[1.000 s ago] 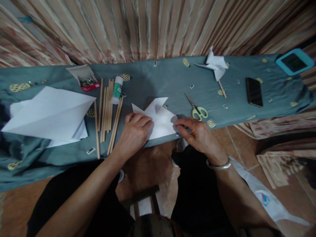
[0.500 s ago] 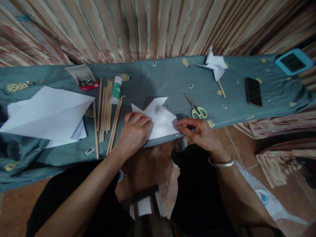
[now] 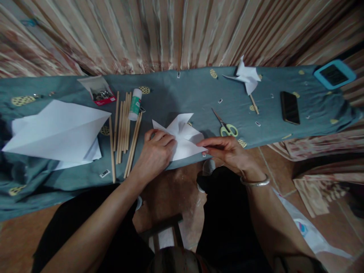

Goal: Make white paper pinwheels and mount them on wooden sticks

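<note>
A white paper pinwheel (image 3: 184,138) with folded blades lies at the near edge of the cloth-covered table. My left hand (image 3: 159,148) is closed over its left side, fingers curled on the paper; the thumb is hidden. At the right, my right hand (image 3: 223,149) pinches the pointed corner of a blade between thumb and fingers. Green-handled scissors (image 3: 227,127) rest just beyond my right hand. Farther back on the right lies another pinwheel (image 3: 248,76) fixed to a wooden stick (image 3: 254,104).
Left of my hands are several wooden sticks (image 3: 122,121), a glue stick (image 3: 135,104), an open box of metal pins (image 3: 99,93) and stacked white paper (image 3: 57,132). A phone (image 3: 290,107) and a blue-framed device (image 3: 334,74) lie right. A curtain (image 3: 170,34) hangs behind.
My right fingers have shifted to the blade's outer corner, which now shows pointed between them. My left hand stays on the paper. The view has moved slightly.
</note>
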Demonstrator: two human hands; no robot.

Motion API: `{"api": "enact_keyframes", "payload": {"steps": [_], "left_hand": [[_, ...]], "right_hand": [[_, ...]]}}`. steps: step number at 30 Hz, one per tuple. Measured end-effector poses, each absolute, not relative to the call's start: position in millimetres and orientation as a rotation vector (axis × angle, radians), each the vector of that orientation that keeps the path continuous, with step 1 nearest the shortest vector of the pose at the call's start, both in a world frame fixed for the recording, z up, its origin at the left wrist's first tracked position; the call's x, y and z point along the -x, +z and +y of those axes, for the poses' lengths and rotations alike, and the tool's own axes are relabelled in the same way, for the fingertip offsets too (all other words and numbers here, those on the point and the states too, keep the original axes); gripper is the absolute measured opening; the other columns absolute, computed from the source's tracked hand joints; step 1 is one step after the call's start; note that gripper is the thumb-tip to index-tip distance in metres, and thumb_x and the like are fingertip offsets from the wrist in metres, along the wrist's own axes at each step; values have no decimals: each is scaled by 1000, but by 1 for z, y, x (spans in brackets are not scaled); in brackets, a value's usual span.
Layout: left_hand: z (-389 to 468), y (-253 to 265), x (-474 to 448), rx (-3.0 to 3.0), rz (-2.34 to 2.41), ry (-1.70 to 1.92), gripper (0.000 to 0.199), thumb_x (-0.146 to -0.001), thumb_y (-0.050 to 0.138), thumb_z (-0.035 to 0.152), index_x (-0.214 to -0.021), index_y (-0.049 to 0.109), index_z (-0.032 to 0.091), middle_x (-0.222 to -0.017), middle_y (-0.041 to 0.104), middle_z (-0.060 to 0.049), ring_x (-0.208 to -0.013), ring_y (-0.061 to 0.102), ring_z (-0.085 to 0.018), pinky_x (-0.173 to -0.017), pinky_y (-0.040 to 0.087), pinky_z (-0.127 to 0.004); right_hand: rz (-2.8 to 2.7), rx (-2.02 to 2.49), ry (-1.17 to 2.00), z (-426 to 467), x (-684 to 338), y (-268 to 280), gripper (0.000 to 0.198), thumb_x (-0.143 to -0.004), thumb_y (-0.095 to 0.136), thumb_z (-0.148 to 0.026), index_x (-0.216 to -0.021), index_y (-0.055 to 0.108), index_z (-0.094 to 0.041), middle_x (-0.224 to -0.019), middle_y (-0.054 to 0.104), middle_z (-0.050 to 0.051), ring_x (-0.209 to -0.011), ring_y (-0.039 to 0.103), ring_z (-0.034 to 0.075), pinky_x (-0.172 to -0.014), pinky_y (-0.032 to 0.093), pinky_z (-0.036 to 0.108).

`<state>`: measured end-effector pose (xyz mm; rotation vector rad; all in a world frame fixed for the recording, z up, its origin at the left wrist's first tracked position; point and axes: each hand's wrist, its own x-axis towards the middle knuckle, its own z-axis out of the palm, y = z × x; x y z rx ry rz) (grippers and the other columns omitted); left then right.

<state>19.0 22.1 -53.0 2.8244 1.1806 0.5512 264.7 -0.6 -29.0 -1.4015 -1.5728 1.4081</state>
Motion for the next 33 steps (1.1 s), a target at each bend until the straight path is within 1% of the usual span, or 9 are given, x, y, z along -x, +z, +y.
{"api": "enact_keyframes", "payload": {"steps": [5, 9, 12, 14, 16, 18, 23, 27, 33], "left_hand": [[22, -53, -19, -2806, 1180, 548, 18, -85, 52, 13, -95, 66, 17, -101, 71, -5, -95, 57, -25, -96, 37, -49], [22, -52, -20, -2785, 1181, 542, 18, -86, 51, 13, -93, 66, 19, -102, 71, -5, -96, 57, -25, -98, 36, -50], [22, -50, -20, -2768, 1188, 538, 18, -86, 51, 13, -94, 66, 18, -104, 71, -5, -97, 56, -25, -99, 35, -50], [21, -49, -20, -2749, 1186, 516, 19, -87, 50, 13, -96, 66, 18, -106, 70, -6, -99, 56, -25, -99, 34, -51], [21, -48, -20, -2735, 1183, 497, 19, -87, 51, 13, -97, 66, 17, -108, 70, -7, -101, 56, -26, -100, 34, -52], [21, -49, -20, -2731, 1192, 516, 18, -86, 51, 13, -96, 66, 17, -107, 71, -7, -100, 56, -26, -100, 34, -52], [21, -52, -21, -2728, 1183, 574, 23, -84, 50, 12, -97, 69, 18, -103, 71, -7, -99, 57, -26, -99, 36, -55], [21, -52, -21, -2738, 1180, 569, 22, -84, 51, 12, -96, 68, 19, -101, 70, -7, -99, 57, -27, -99, 36, -56], [21, -53, -21, -2746, 1208, 558, 21, -89, 48, 16, -96, 67, 21, -98, 69, -4, -98, 57, -24, -102, 34, -53]], "right_hand": [[-1628, 1420, 1361, 1, -258, -23, 19, -76, 71, -32, -88, 75, -19, -79, 72, 2, -71, 65, 15, -69, 54, 29], [-1743, 1465, 1132, 3, -252, -20, 15, -80, 68, -32, -89, 75, -22, -86, 74, 3, -79, 66, 18, -78, 53, 35], [-1836, 1395, 986, 7, -248, -22, 12, -81, 68, -31, -89, 75, -25, -101, 71, 4, -98, 65, 22, -91, 50, 42], [-1899, 1345, 900, 11, -245, -24, 10, -82, 68, -31, -86, 75, -26, -115, 66, 5, -112, 59, 24, -100, 45, 46], [-1964, 1333, 818, 15, -241, -27, 9, -82, 67, -31, -85, 75, -27, -127, 60, 3, -122, 52, 25, -105, 40, 47], [-2033, 1339, 728, 18, -237, -29, 10, -84, 65, -29, -86, 74, -26, -134, 55, 3, -127, 48, 26, -107, 38, 49], [-2176, 1396, 543, 21, -224, -34, 17, -89, 55, -26, -93, 71, -20, -143, 46, 7, -134, 40, 28, -110, 35, 49], [-2218, 1451, 453, 23, -216, -39, 20, -91, 52, -28, -94, 70, -21, -146, 43, 6, -137, 35, 29, -112, 32, 52], [-2241, 1450, 403, 27, -213, -46, 23, -92, 49, -32, -95, 69, -19, -149, 40, 7, -138, 32, 30, -112, 29, 53]]}}
